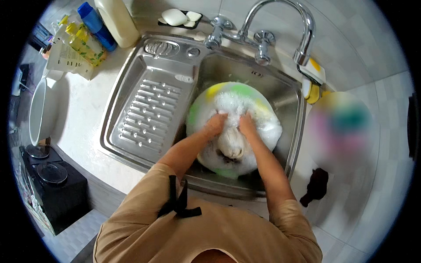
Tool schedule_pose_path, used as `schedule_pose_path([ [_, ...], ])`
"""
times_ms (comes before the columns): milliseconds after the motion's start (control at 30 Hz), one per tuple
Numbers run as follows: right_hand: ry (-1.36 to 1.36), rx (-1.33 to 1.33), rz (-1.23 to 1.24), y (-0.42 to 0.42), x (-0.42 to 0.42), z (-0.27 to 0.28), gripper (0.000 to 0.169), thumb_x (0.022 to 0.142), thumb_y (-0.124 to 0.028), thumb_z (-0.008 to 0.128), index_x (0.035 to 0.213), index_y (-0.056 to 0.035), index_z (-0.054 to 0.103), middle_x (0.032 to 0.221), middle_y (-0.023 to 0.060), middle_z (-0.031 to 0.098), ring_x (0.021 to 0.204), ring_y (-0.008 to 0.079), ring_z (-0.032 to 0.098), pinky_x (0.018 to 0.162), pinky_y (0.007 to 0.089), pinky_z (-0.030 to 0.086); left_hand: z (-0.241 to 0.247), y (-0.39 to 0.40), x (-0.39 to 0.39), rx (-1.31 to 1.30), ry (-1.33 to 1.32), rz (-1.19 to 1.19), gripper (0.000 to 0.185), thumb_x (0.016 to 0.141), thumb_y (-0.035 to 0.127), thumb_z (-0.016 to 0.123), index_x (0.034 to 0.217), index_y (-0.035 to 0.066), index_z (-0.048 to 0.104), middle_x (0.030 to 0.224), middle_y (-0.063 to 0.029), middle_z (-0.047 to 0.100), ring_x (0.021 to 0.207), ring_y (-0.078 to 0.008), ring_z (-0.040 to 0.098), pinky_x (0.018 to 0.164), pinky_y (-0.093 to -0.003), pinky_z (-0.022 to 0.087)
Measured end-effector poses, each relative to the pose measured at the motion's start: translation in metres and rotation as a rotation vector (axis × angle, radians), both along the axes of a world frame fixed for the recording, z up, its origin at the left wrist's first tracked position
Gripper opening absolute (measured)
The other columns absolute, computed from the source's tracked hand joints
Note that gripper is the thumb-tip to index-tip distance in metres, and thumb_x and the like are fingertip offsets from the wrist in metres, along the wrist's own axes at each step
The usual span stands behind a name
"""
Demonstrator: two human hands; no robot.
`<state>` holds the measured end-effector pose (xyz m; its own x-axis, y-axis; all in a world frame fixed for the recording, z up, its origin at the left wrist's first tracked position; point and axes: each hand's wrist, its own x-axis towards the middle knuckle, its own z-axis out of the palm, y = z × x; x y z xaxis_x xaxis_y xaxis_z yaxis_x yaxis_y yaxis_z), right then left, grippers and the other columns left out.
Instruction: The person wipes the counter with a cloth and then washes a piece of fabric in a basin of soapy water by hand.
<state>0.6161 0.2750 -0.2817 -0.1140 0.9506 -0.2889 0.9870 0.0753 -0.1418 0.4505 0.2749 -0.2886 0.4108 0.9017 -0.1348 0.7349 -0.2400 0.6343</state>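
Note:
A round basin (215, 90) with yellow and green patches on its wall stands in the steel sink bowl, full of foamy water. White suds (230, 102) cover most of its surface. Between my wrists a wet, pale cloth (232, 143) bulges out of the foam, with a dark patch at its near end. My left hand (216, 123) grips the cloth from the left, fingers curled and partly sunk in suds. Opposite it, my right hand (246, 123) holds the cloth's other side, its fingertips hidden by foam.
A chrome tap (304, 39) arches over the sink's back right. The ribbed drainboard (148, 113) lies left. Several bottles (98, 29) and a white bowl (37, 111) line the left counter. Soap (174, 17) rests behind; a dark cloth (317, 184) and blurred round object (342, 131) are right.

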Motion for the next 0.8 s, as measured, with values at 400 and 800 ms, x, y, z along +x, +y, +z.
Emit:
schedule_pose_path([
  [400,0.468,-0.195,0.272,-0.075,0.021,0.106,0.037,0.072,-0.018,0.055,0.105,-0.0034,0.047,0.098,0.0141,0.052,0.093,0.0277,0.05,0.081,0.0366,0.039,0.095,-0.033,-0.016,-0.3,0.047,-0.552,0.042,0.08,0.031,0.047,0.111,0.003,0.044,0.114,-0.0169,0.044,0.106,-0.0306,0.043,0.088,-0.0388,0.035],
  [800,0.644,0.075,-0.163,0.011,0.045,0.119,0.021,0.076,-0.018,0.054,0.094,-0.0065,0.056,0.073,0.0119,0.057,0.068,0.0238,0.055,0.063,0.0329,0.043,0.125,0.039,-0.008,-0.121,-0.129,-0.014,0.038,0.069,0.021,0.061,0.098,0.001,0.05,0.095,-0.0214,0.051,0.083,-0.0331,0.052,0.072,-0.0406,0.042],
])
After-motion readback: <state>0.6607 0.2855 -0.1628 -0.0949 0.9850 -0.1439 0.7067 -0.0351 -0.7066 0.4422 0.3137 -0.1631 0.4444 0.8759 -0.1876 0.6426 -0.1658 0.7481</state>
